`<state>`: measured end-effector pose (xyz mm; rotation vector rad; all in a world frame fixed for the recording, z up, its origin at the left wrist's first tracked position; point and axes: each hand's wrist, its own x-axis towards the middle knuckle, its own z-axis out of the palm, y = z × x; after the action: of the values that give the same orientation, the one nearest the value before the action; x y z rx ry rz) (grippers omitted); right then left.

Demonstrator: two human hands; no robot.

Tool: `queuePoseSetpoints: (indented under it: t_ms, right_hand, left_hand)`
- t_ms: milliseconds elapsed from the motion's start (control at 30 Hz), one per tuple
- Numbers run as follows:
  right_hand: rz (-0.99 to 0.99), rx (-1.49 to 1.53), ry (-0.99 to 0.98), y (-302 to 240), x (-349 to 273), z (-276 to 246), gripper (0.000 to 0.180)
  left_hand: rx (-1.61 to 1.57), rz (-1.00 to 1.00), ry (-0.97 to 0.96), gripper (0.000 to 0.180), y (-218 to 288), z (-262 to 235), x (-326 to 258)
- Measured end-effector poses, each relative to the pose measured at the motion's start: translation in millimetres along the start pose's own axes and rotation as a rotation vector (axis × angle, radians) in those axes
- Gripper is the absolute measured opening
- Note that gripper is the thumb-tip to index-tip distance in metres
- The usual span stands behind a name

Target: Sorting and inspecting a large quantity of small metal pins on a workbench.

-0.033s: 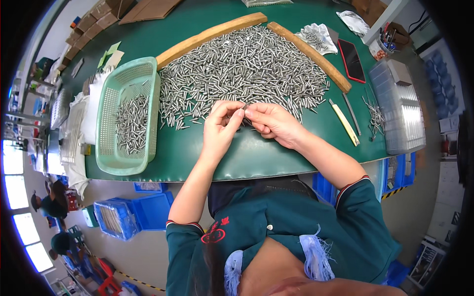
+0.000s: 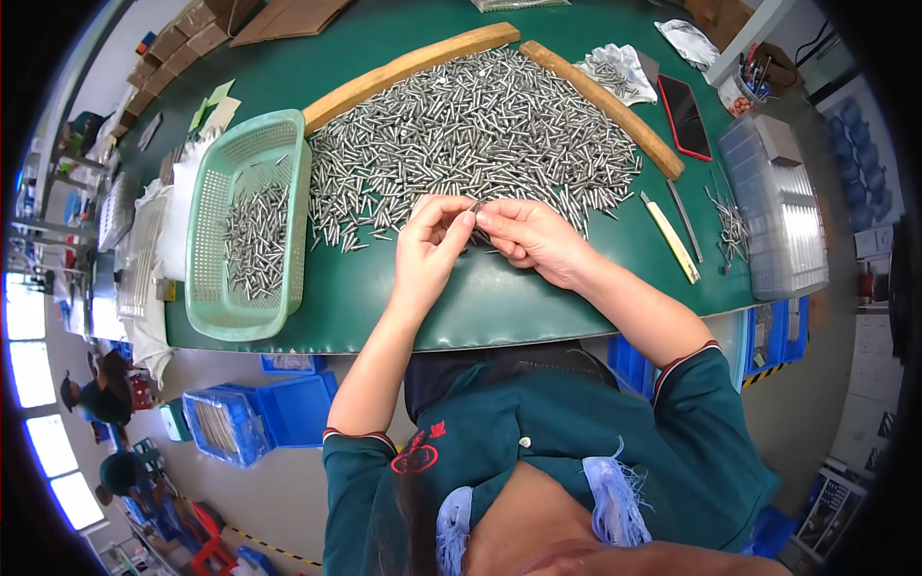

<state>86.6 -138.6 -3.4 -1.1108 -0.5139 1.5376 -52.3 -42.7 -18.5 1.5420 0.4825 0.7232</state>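
Note:
My left hand (image 2: 430, 245) and my right hand (image 2: 540, 240) meet at the near edge of a wide heap of small metal pins (image 2: 471, 125). Thumbs and forefingers of both are closed on a small metal pin (image 2: 475, 205), mostly covered by the fingertips. The right hand's other fingers are curled, and a few dark pins show just under them; whether they are held there I cannot tell. To the left stands a pale green perforated plastic basket (image 2: 296, 206) with a smaller pile of the same pins (image 2: 256, 240) in it.
Two wooden bars (image 2: 413, 72) border the heap at the back. On the right lie a red-edged phone (image 2: 684, 117), a cutter knife (image 2: 669, 240), a thin metal strip (image 2: 685, 223), loose metal pieces (image 2: 727, 226) and clear plastic boxes (image 2: 773, 216). Blue crates (image 2: 293, 408) sit below the green table.

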Motion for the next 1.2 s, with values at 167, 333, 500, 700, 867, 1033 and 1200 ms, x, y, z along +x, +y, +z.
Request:
queuePoseSetpoints:
  t_ms: [167, 333, 500, 700, 867, 1033, 1200]
  right_hand:
    - [-0.145, -0.28, 0.065, -4, -4, 4, 0.02]
    - [-0.287, -0.404, 0.057, -2, -4, 1, 0.021]
    - [-0.358, -0.489, 0.078, -2, -5, 6, 0.021]
    - [-0.377, -0.449, 0.064, -2, -3, 0, 0.028]
    - [0.04, 0.082, -0.035, -8, -4, -3, 0.032]
    - [0.267, 0.471, -0.142, -4, -1, -8, 0.032]
    - [0.296, 0.513, -0.175, -4, 0, -7, 0.032]
  left_hand:
    - [-0.006, -0.045, 0.01, 0.015, 0, 1, -2]
    - [-0.043, -0.07, 0.005, 0.016, 4, 3, -1]
    - [-0.018, -0.036, 0.019, 0.016, 3, 3, -1]
    - [0.4, 0.289, 0.077, 0.023, 7, 7, -2]
    - [0.518, 0.379, 0.071, 0.026, 9, 13, -3]
    - [0.522, 0.395, 0.061, 0.026, 7, 12, -2]
    - [0.522, 0.4, 0.059, 0.027, 8, 11, -3]
